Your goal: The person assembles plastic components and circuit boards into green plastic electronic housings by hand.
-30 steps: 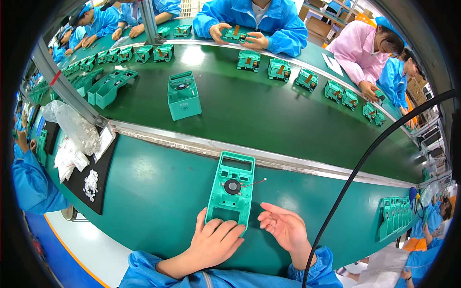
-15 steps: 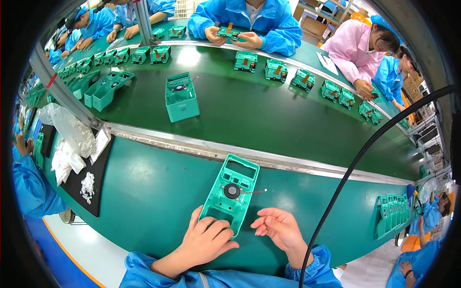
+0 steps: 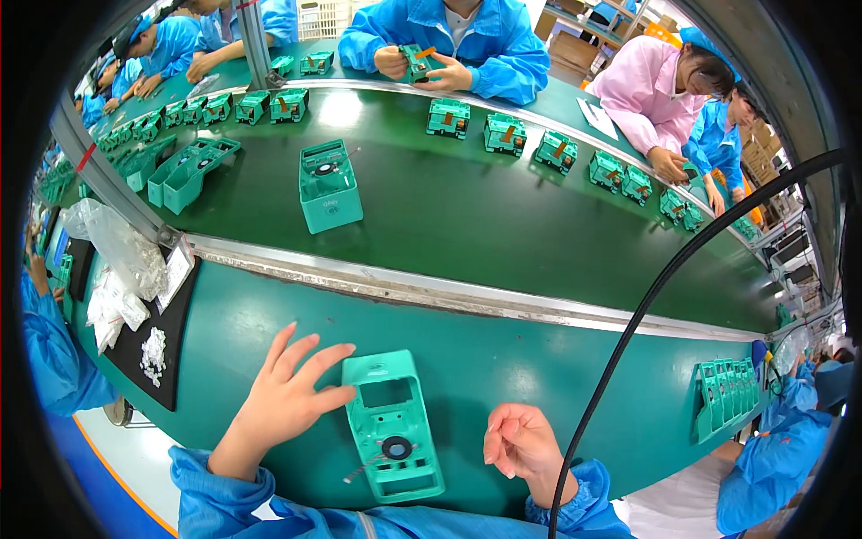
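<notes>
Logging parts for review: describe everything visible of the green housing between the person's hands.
The green housing, plastic-looking, lies on the green table, interior up: a long frame with a rectangular opening near each end, a round black disc nearer the person and a wire trailing left. The left hand has its thumb at the left edge, contact unclear. The right hand is apart.

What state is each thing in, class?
Green casing: lying on the table, speaker side up.
Wire: loose end sticking out to the left.
Left hand: open, thumb at the casing's edge.
Right hand: fingers curled, apart from the casing.
White pieces: loosely heaped on the black mat.
Clear bag: crumpled, partly filled.
Black cable: bent in a curve.
</notes>
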`<action>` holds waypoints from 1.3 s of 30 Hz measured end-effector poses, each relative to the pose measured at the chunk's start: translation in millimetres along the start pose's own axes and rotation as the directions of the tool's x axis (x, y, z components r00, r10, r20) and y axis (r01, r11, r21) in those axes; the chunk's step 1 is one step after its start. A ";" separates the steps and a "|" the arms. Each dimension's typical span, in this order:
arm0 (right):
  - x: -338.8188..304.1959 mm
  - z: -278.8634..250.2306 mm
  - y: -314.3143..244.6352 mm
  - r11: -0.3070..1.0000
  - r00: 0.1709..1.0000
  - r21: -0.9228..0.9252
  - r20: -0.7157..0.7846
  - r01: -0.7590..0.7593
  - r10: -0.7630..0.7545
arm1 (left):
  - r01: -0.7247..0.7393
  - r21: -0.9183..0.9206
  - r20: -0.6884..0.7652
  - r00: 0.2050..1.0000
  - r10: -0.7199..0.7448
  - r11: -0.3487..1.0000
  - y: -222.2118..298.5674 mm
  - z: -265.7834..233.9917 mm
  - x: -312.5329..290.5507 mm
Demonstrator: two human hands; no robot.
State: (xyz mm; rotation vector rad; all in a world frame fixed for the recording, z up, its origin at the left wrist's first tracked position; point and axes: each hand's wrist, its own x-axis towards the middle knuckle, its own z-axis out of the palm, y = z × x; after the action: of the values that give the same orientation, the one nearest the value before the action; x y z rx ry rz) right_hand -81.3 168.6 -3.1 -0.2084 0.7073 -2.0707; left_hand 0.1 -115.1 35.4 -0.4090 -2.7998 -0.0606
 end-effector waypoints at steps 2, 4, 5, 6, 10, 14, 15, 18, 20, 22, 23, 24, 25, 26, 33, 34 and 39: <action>-0.6 0.8 -0.4 1.000 0.999 -0.028 -0.047 -0.001 0.000 | -0.047 -0.029 -0.062 0.997 0.045 0.998 -1.9 11.1 12.7; 0.5 3.2 -1.5 0.999 0.999 -0.040 -0.051 0.007 -0.009 | -0.089 -0.020 -0.095 0.992 0.087 0.996 -1.5 19.5 27.1; 1.6 3.8 -1.7 0.999 0.999 -0.048 -0.050 0.014 -0.016 | -0.129 -0.006 -0.124 0.984 0.128 0.992 -1.1 22.4 32.6; 2.3 3.5 -1.5 0.999 0.999 -0.047 -0.047 0.010 -0.012 | -0.138 0.009 -0.142 0.980 0.138 0.990 -0.2 24.5 36.4; 1.5 -2.8 2.2 0.997 0.999 -0.074 -0.027 0.028 -0.030 | -0.164 0.016 -0.213 0.963 0.164 0.986 -1.1 38.4 54.1; 4.3 0.5 5.5 0.982 0.994 -0.156 -0.017 0.102 -0.106 | -0.199 -0.064 -0.166 0.969 0.186 0.978 0.4 17.6 61.0; 3.5 2.5 5.7 0.982 0.995 -0.158 -0.017 0.099 -0.103 | -0.195 -0.066 -0.166 0.969 0.182 0.979 6.5 7.6 59.1; -1.3 14.8 8.8 0.928 0.979 -0.323 -0.018 0.187 -0.204 | -0.086 -0.469 -0.186 0.982 -0.003 0.879 45.8 -12.4 38.1; -1.5 30.7 11.7 0.642 0.945 -0.712 0.097 0.285 -0.312 | 0.064 -0.748 -0.028 0.991 -0.127 0.660 76.2 -11.9 18.6; 1.3 39.6 18.6 0.298 0.872 -0.851 0.311 0.433 -0.377 | 0.163 -0.833 0.099 0.984 -0.148 0.529 93.5 -10.2 -1.3; 0.8 42.4 25.7 0.187 0.847 -0.870 0.361 0.456 -0.390 | 0.270 -0.899 0.195 0.952 -0.237 0.344 98.8 -7.1 -11.3; 2.2 42.9 32.5 0.195 0.849 -0.867 0.365 0.460 -0.382 | 0.354 -0.925 0.300 0.904 -0.304 0.138 102.8 -3.8 -20.0; 3.7 42.1 38.3 0.180 0.832 -0.852 0.399 0.492 -0.385 | 0.354 -0.925 0.299 0.900 -0.316 0.134 107.0 0.4 -27.1; 5.0 41.8 44.4 0.165 0.813 -0.836 0.433 0.524 -0.389 | 0.306 -0.952 0.278 0.885 -0.373 0.018 110.4 5.3 -33.5; 11.4 53.4 60.5 0.279 0.897 -0.885 0.268 0.374 -0.351 | 0.184 -0.974 0.224 0.841 -0.493 -0.130 107.9 10.4 -55.2; 12.0 53.0 62.4 0.314 0.907 -0.881 0.243 0.355 -0.345 | 0.161 -0.979 0.204 0.840 -0.503 -0.128 108.3 10.5 -57.6; 17.8 63.7 59.0 0.241 0.911 -0.905 0.268 0.350 -0.314 | 0.145 -0.979 0.198 0.834 -0.515 -0.141 103.5 10.8 -64.9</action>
State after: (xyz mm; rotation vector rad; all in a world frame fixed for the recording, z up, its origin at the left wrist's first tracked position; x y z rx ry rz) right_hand -23.7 103.4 14.2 -1.1659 1.9876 -1.7067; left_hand 85.6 -32.6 4.8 0.1520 -1.8388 -2.2396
